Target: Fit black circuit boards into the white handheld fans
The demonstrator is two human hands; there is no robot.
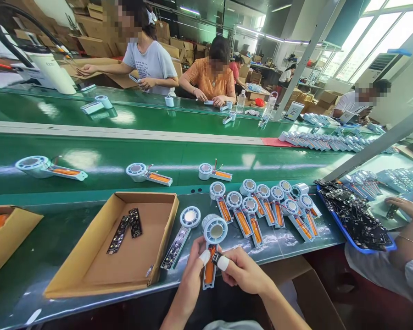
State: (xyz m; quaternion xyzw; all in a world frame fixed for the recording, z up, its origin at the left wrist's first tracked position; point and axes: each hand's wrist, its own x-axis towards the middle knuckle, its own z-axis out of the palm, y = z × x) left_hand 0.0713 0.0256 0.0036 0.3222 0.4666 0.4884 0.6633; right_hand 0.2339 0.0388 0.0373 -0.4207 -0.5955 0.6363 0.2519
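Observation:
My left hand [192, 270], its thumb tip covered in white, is closed round the handle of a light blue handheld fan [215, 230]. An orange battery lies in the fan's open handle. Between the white-covered thumb and fingers of my right hand [244, 273] is a small black circuit board [215, 257], held over the upper part of that handle. Just left of my hands another fan [190, 216] rests on the table with a dark board along its handle. Several open fans [249, 205] with orange batteries lie to the right.
A shallow cardboard box [99, 275] with two black boards stands at the left. On the right sits a blue tray [365, 250] heaped with boards, beside a co-worker's hand [408, 208]. Beyond runs a green conveyor belt [172, 153] carrying spaced fans. People work across it.

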